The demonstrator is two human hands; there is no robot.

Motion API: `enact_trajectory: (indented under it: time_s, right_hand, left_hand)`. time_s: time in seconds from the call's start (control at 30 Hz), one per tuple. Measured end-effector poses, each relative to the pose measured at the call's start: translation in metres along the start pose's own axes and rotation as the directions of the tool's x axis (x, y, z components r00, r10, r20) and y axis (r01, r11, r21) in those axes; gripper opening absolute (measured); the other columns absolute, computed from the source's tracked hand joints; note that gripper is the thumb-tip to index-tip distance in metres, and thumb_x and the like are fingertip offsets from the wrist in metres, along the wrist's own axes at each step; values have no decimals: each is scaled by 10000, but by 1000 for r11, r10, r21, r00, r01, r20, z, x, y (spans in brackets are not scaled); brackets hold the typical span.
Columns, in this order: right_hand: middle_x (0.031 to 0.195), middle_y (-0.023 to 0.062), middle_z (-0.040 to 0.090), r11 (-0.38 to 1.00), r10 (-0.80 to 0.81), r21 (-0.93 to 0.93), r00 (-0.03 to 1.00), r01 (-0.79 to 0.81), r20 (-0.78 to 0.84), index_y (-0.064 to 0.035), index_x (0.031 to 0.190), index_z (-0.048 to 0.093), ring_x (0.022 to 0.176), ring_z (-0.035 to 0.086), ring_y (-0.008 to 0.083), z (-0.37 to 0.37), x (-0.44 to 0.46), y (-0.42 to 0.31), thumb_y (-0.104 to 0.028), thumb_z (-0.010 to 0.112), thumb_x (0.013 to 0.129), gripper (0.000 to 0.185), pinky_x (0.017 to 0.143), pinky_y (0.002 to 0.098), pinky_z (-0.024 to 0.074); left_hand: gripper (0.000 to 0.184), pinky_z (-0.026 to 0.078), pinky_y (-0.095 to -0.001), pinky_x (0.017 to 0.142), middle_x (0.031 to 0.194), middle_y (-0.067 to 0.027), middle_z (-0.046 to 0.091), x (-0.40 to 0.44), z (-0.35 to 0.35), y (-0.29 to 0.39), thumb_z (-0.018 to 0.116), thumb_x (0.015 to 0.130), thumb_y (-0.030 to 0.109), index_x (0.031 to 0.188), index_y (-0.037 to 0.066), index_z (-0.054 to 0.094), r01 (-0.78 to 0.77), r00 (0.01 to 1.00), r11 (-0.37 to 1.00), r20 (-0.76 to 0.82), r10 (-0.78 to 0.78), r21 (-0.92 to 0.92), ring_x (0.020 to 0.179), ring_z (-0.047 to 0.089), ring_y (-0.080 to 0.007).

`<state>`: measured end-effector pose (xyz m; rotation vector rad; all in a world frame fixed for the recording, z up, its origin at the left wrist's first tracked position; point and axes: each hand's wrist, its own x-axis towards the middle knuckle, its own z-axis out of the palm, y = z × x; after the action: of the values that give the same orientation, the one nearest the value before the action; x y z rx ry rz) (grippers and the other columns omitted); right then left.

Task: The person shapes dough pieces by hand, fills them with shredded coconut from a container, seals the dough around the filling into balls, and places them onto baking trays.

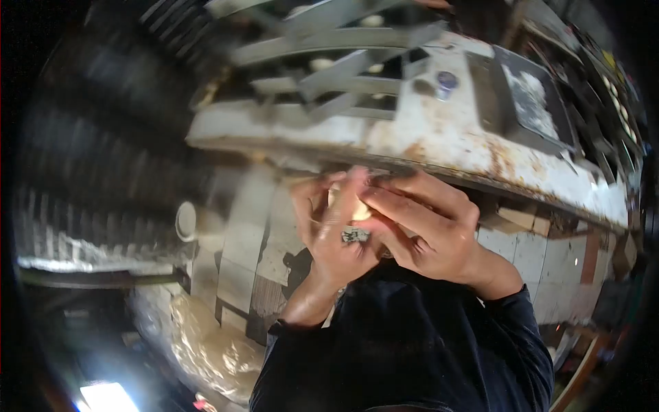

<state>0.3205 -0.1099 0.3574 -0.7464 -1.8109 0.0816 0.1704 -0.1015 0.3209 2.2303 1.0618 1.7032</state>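
Note:
Both hands meet in front of the dark shirt, just off the front edge of the worn white table (453, 141). Between their fingers is a small pale yellowish piece (360, 210), mostly covered, its kind unclear. My left hand (336, 223) is somewhat blurred, its fingers bent upward round the left side of the piece. From the right, my right hand (429, 223) pinches the same piece with thumb and fingers. The fingertips of the two hands touch or nearly touch.
Stacked metal racks (336, 75) with pale rounded pieces stand at the table's back left. A small purple-topped container (446, 82) and a dark tray (504, 103) holding white material are on the right. Plastic bags (206, 343) lie at lower left on the tiled floor.

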Motion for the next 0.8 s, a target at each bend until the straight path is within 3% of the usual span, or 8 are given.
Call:
enact_trajectory:
  time_s: [0.13,0.2,0.27,0.37,0.47,0.6,0.73,0.8]
  right_hand:
    - [882,107,668,967,-162,206,986,153,31,7,994,714,636,618,178,78,45,-9,-85,799,722,299,528,255,483]
    - [863,82,678,850,211,444,956,-282,203,-26,982,728,608,594,114,105,61,-22,-95,810,736,269,505,220,460]
    - [854,83,686,659,384,537,850,-526,362,-41,945,733,580,567,77,131,61,-24,-85,807,749,214,491,211,445]
    - [891,143,696,743,156,634,976,-217,152,4,956,721,637,638,129,160,62,-12,-9,769,736,226,505,217,479]
    - [927,189,694,974,-5,227,999,-5,44,38,1003,712,725,686,223,162,76,-15,11,767,725,284,617,287,578]
    - [960,209,703,939,19,342,996,10,-82,33,983,723,801,716,269,144,77,27,-9,754,766,223,685,331,590]
    - [1002,200,690,820,158,504,954,-269,253,36,972,717,902,685,277,115,95,62,-58,728,806,191,787,366,547]
    - [1012,197,673,949,-44,311,952,-55,303,29,970,705,867,671,296,86,123,87,-30,697,815,166,744,367,538]
  left_hand:
    - [675,419,-372,955,1180,-121,415,-8,-77,-44,669,831,494,1258,-1,506,351,901,482,149,-408,-803,1117,477,-224]
    - [598,438,-399,914,1105,-113,418,-11,-104,-75,392,951,631,1040,84,616,204,967,604,60,-249,-771,1090,489,-240]
    - [494,461,-384,853,1080,-127,426,-13,-115,-104,458,963,553,913,92,630,-6,991,705,-98,-90,-709,986,515,-245]
    - [380,470,-355,782,1066,-134,442,7,-122,-114,574,935,470,840,107,626,35,972,833,-173,-156,-553,884,515,-233]
    - [466,458,-330,716,1084,-167,459,25,-101,-131,710,850,397,1089,51,510,-4,907,944,-398,-136,-331,861,504,-244]
    - [972,451,-342,786,1132,-136,472,58,-62,-131,879,653,440,1337,-13,358,68,953,710,-166,-255,-700,933,496,-197]
    - [466,488,-368,729,950,-105,631,120,-33,-151,918,609,284,930,38,685,-158,979,666,-28,202,-729,868,587,-214]
    - [333,495,-361,653,711,-38,615,140,-18,-143,876,696,209,667,84,568,-190,981,757,-140,131,-626,722,591,-207]
